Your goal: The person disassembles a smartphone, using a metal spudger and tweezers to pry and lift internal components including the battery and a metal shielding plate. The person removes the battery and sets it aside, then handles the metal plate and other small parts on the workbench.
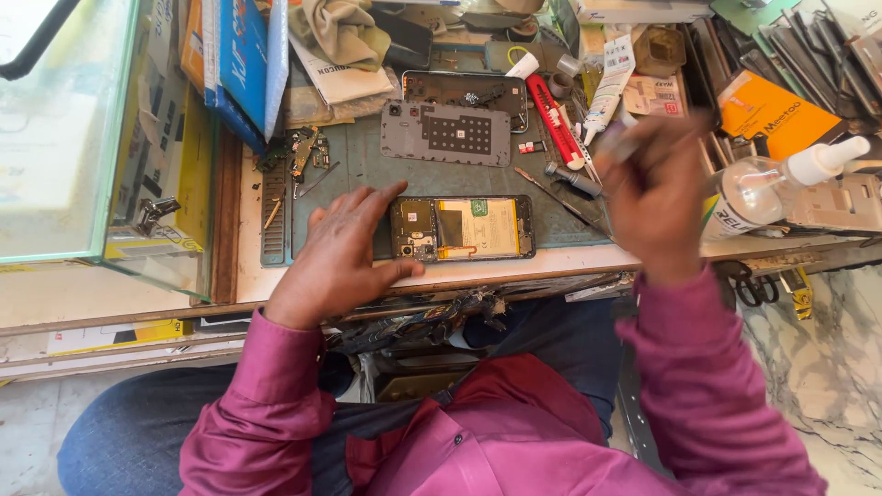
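An opened phone (464, 228) with its back removed lies on a grey-green work mat (367, 165), showing its battery and circuit board. My left hand (342, 255) rests on the phone's left end, thumb under it and fingers spread over the top corner. My right hand (654, 197) is raised to the right of the phone, blurred, fingers curled around a thin tool whose tip points up and left. A grey phone back cover (446, 133) lies on the mat behind the phone.
A second opened phone (464, 92), a red cutter (551, 119), a white glue tube (608, 78), a dark screwdriver (571, 179) and a clear spray bottle (776, 188) crowd the bench. A glass case (83, 138) stands left. Scissors (749, 285) lie at the bench's right edge.
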